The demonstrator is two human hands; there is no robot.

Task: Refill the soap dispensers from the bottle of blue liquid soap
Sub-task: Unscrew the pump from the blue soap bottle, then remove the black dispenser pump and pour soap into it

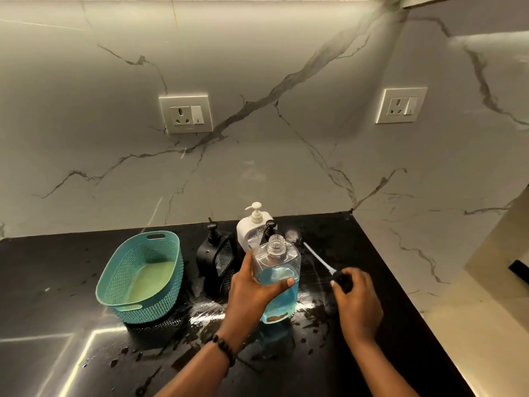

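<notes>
Here, low in the middle of the frame, the left hand (252, 290) grips the clear bottle of blue liquid soap (276, 277), thumb across its front and fingers wrapped around the left side. The bottle stands on the black countertop (372, 282), its threaded neck uncapped, and the blue liquid fills roughly the lower 2 thirds. A beaded bracelet (224, 348) sits on that wrist.

Just right of the bottle, the right hand (356, 299) is curled around the black pump head (343, 280), whose white dip tube (317, 257) slants up and to the left over the counter, pointing toward the dispensers.

Behind the bottle, toward the centre of the frame, stand 2 dispensers: a black soap dispenser (213, 253) on the left with a mesh-fronted holder, and a white soap dispenser (253, 227) with a cream pump beside it, partly hidden by the bottle's neck. A second black pump top shows just right of the white one.

At lower left of centre sits a teal perforated basket (143, 276). Water droplets and wet smears spot the counter around the bottle. On the marble wall, 2 sockets appear: one at centre left (186, 114), one at upper right (400, 106).
</notes>
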